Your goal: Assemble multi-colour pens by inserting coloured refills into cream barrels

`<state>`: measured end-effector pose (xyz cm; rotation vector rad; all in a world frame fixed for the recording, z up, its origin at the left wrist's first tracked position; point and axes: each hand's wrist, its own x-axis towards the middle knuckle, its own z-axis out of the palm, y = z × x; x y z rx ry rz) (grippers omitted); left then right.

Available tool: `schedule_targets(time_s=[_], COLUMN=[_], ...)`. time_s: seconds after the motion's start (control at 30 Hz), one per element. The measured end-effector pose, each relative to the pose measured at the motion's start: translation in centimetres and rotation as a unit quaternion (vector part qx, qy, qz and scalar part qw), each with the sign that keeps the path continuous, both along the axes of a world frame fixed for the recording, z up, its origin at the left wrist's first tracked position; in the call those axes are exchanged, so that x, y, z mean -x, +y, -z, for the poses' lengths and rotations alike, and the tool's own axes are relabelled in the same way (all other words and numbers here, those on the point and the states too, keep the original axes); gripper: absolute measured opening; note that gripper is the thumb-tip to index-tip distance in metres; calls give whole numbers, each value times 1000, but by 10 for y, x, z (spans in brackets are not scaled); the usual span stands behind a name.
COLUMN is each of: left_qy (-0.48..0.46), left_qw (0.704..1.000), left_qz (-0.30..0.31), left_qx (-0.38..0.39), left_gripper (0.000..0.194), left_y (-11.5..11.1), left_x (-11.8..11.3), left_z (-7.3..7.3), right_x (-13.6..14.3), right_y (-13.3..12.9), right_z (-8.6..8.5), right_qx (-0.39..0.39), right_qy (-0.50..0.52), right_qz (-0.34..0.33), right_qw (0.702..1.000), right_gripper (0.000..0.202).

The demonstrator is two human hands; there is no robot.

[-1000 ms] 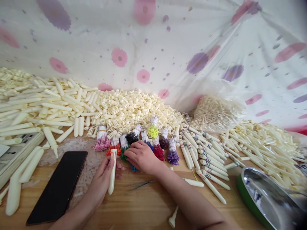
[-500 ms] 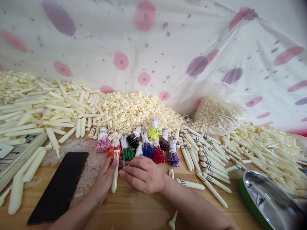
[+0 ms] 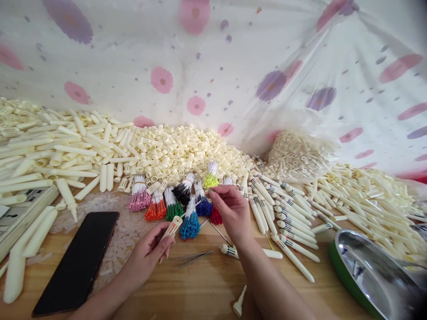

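Note:
My left hand is closed around a cream multicolour pen, its slotted end tilted up and to the right, with coloured bits showing in the slots. Up and to the right of it, my right hand pinches a thin refill with a greenish end; its thin white shaft seems to slant toward the pen's top. Between and behind my hands stand bundles of white refills with coloured ends: light blue, green, orange, pink, black and yellow. My right hand partly hides the red bundle.
Tweezers lie on the wooden table before my hands. A black phone is at left, a green-sided metal bowl at right. Finished-looking pens, piled slotted caps, barrels and a plastic bag of parts surround the area.
My right hand has moved up and right, away from my left. The pen has turned from upright to tilted, its slotted end now facing me. The tweezers and light blue bundle are uncovered.

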<state>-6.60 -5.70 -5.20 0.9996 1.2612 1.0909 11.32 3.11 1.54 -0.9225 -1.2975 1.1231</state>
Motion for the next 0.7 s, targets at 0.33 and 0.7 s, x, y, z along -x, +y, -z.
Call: schedule_targets(time_s=[0.33, 0.7], left_qy=[-1, -22], left_qw=[1000, 1000], left_qz=[6, 5], left_qx=[13, 20], left_gripper=[42, 44], left_y=[-2, -2], left_x=[0, -1], left_z=[-2, -3], right_x=[10, 10], right_y=[-3, -4], right_z=[9, 10], right_qx=[59, 47], right_qy=[-13, -26], right_qz=[-89, -78], right_qw=[994, 996], right_gripper=[18, 16])
